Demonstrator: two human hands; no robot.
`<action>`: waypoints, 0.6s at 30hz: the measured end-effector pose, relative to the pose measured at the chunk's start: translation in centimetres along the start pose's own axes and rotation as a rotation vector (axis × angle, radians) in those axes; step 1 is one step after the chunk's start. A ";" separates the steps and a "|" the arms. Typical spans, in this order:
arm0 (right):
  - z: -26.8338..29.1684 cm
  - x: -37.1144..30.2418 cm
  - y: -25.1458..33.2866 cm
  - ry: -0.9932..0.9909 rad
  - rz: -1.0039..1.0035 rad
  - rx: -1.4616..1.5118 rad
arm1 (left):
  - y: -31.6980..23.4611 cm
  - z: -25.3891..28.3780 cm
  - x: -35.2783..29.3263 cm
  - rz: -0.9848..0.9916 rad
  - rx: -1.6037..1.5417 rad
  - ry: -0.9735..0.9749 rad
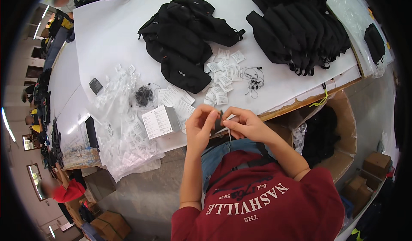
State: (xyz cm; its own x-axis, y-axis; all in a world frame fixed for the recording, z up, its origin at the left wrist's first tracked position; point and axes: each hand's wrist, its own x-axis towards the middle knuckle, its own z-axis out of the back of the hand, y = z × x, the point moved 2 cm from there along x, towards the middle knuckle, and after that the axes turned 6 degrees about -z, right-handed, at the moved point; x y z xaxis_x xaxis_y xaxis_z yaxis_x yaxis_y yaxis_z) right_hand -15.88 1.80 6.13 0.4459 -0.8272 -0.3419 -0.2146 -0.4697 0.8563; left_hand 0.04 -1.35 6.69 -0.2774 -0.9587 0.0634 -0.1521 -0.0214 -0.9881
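Just off the table's front edge, my left hand [201,124] and my right hand [245,123] meet with their fingers pinched around a small dark tag [217,122]. Below my right fingers hangs a thin pale strip or cord [229,134]; what it belongs to is hard to make out. Ahead of my hands lies a loose heap of small white printed packets [221,80]. Beside it are thin black strings [254,80] in a tangle. A stack of white printed cards [158,122] sits to the left of my left hand, next to more loose cards [176,98].
Several black bags [184,39] lie on the white-covered table [116,26], with a denser row [300,35] at far right. Clear plastic bags [122,125] and a black string bundle [144,96] are at left. An open cardboard box [343,125] stands right. Other people work at far left.
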 end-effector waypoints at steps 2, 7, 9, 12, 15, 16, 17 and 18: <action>0.7 0.0 -0.2 -0.011 0.021 -0.002 | 1.4 0.6 3.5 -0.061 0.149 0.084; 0.9 -0.5 0.2 -0.072 0.040 -0.047 | 3.1 10.9 17.4 -0.408 0.859 -0.532; 0.8 -0.8 0.1 -0.056 0.043 -0.058 | 4.0 14.3 19.4 -0.525 1.074 -0.706; 1.5 -1.6 -0.2 -0.068 0.050 -0.067 | 4.0 13.4 20.9 -0.078 1.333 -0.377; 1.9 -2.1 0.0 -0.127 0.048 -0.044 | 1.2 10.1 20.3 -0.272 0.816 -0.203; 2.8 -1.5 -0.3 -0.183 0.065 -0.006 | 1.1 8.9 20.2 -0.249 0.820 -0.193; 3.2 -1.7 -0.2 -0.247 0.093 0.020 | -0.2 7.1 19.7 -0.426 0.681 -0.124; 3.3 -1.9 -0.1 -0.254 0.087 0.025 | -1.8 5.3 18.7 -0.599 0.536 -0.062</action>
State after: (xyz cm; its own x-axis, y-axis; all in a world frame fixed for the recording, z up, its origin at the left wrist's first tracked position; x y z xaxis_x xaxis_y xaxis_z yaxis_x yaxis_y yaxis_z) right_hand -19.63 2.40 5.44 0.1935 -0.9140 -0.3567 -0.2652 -0.3987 0.8779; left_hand 0.14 -20.76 8.87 -0.2374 -0.7550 0.6113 0.2221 -0.6548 -0.7225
